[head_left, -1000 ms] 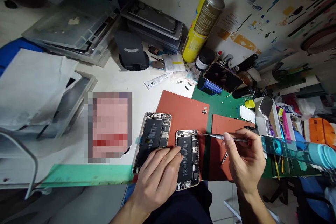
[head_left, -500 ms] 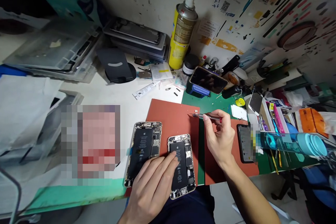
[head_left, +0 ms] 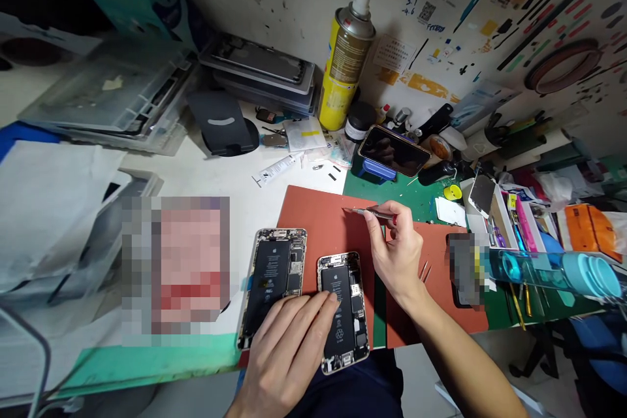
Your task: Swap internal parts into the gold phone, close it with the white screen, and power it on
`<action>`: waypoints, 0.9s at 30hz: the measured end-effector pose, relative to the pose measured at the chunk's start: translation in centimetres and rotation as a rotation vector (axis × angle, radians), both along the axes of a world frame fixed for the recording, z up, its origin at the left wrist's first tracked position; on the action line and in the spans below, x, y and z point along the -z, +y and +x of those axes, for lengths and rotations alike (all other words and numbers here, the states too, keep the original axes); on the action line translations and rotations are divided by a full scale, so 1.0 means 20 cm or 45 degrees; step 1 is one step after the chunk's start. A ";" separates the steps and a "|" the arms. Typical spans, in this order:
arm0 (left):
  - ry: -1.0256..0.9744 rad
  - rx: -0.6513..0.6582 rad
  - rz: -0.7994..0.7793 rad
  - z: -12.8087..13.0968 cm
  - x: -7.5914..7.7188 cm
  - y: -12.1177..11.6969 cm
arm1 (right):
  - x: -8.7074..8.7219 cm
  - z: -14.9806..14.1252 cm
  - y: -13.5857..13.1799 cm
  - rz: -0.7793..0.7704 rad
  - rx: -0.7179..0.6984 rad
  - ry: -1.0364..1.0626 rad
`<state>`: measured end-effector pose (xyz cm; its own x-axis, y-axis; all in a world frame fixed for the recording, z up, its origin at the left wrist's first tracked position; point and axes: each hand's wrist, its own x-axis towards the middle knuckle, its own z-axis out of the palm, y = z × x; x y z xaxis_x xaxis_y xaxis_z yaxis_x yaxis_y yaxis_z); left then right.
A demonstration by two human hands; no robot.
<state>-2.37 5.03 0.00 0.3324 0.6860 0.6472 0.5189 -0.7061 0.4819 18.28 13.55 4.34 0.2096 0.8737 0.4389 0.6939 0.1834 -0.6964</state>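
Note:
Two opened phones lie side by side, black batteries and circuit boards showing: a larger phone (head_left: 267, 274) at left and a smaller phone (head_left: 345, 320) at right, its lower end past the mat's edge. My left hand (head_left: 291, 346) rests palm down with fingers stretched over the smaller phone's left side, fingertips on its battery; the thumb is hidden. My right hand (head_left: 399, 248) is closed in a pinch around a slim craft knife (head_left: 372, 212) with a silver knurled grip and red collar. Its pointed tip aims left, over the reddish-brown mat (head_left: 313, 209).
A dark phone stands propped on a blue holder (head_left: 375, 170) behind the mats. Tweezers (head_left: 425, 271) lie on the right mat. Beyond them are another phone (head_left: 458, 290), a blue bottle (head_left: 553, 268) and trays of tools. A yellow spray can (head_left: 345, 65) stands against the wall.
My right hand has moved slightly left with the craft knife, uncovering the tweezers on the right mat. My left hand remains over the smaller phone. The whole view has shifted a little.

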 end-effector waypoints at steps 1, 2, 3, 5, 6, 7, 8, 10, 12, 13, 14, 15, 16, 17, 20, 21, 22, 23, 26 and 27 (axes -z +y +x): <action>-0.015 -0.020 0.001 0.00 0.00 0.00 | -0.01 0.00 -0.01 -0.025 0.017 0.037; -0.036 -0.048 0.001 0.01 -0.01 0.01 | -0.03 0.00 -0.03 -0.063 0.037 0.098; -0.063 -0.081 -0.005 0.01 -0.01 0.01 | -0.05 0.00 -0.06 -0.111 0.054 0.189; -0.133 -0.151 -0.024 0.02 -0.03 0.02 | -0.09 0.00 -0.13 -0.227 0.057 0.447; -0.168 -0.182 -0.042 0.02 -0.05 0.03 | -0.11 0.00 -0.16 -0.285 0.030 0.597; -0.202 -0.207 -0.063 0.02 -0.06 0.04 | -0.12 0.01 -0.20 -0.344 -0.011 0.739; -0.234 -0.221 -0.088 0.03 -0.07 0.04 | -0.13 0.01 -0.24 -0.402 -0.059 0.865; -0.288 -0.219 -0.140 0.02 -0.09 0.05 | -0.14 0.02 -0.30 -0.512 -0.148 1.062; -0.331 -0.184 -0.181 0.02 -0.09 0.06 | -0.13 0.02 -0.34 -0.590 -0.200 1.195; -0.349 -0.161 -0.196 0.01 -0.10 0.06 | -0.12 0.02 -0.36 -0.616 -0.212 1.239; -0.369 -0.136 -0.208 0.01 -0.10 0.06 | -0.12 0.01 -0.37 -0.633 -0.219 1.267; -0.391 -0.111 -0.217 0.00 -0.10 0.06 | -0.11 0.01 -0.37 -0.641 -0.223 1.283; -0.415 -0.089 -0.223 0.00 -0.09 0.06 | -0.11 0.01 -0.37 -0.647 -0.225 1.290; -0.435 -0.069 -0.230 0.00 -0.09 0.06 | -0.11 0.01 -0.38 -0.650 -0.225 1.292; -0.464 -0.022 -0.233 0.00 -0.10 0.06 | -0.11 0.01 -0.37 -0.656 -0.231 1.274; -0.467 -0.014 -0.230 0.00 -0.10 0.06 | -0.11 0.01 -0.38 -0.655 -0.234 1.264; -0.468 -0.008 -0.229 0.00 -0.10 0.06 | -0.11 0.01 -0.38 -0.652 -0.237 1.253; -0.468 -0.006 -0.232 0.00 -0.10 0.06 | -0.11 0.02 -0.39 -0.648 -0.237 1.240; -0.460 -0.009 -0.241 0.00 -0.10 0.06 | -0.12 0.01 -0.41 -0.603 -0.214 1.188; -0.456 -0.010 -0.244 0.00 -0.10 0.06 | -0.13 0.01 -0.42 -0.579 -0.199 1.161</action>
